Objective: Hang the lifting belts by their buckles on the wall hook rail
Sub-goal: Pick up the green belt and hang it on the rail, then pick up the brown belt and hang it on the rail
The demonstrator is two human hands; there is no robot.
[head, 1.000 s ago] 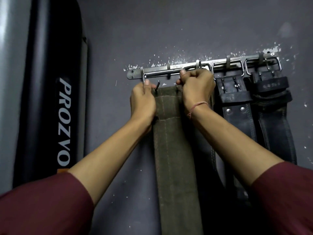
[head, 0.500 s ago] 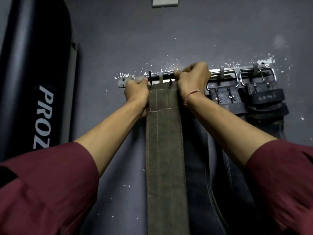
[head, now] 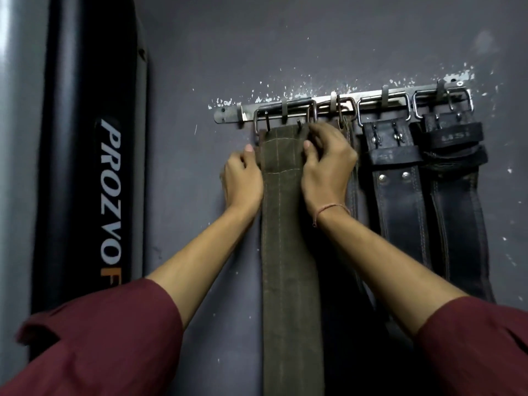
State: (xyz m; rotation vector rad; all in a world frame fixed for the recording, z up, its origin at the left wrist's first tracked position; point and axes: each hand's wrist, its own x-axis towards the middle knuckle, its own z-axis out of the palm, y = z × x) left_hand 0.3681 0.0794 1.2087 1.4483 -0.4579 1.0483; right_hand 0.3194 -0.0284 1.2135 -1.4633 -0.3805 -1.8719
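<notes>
Both hands on an olive belt hung at the left end of the wall rail.

The olive belt (head: 288, 224) hangs by its buckle (head: 285, 114) from the hook rail (head: 228, 115), flat against the grey wall (head: 314, 38). The left hand (head: 243, 178) grips its left edge, thumb up; the right hand (head: 325, 164) pinches its top right corner with curled fingers. Three dark belts (head: 400, 210) hang just to the right. A black padded post (head: 85, 167) stands well to the left.
</notes>
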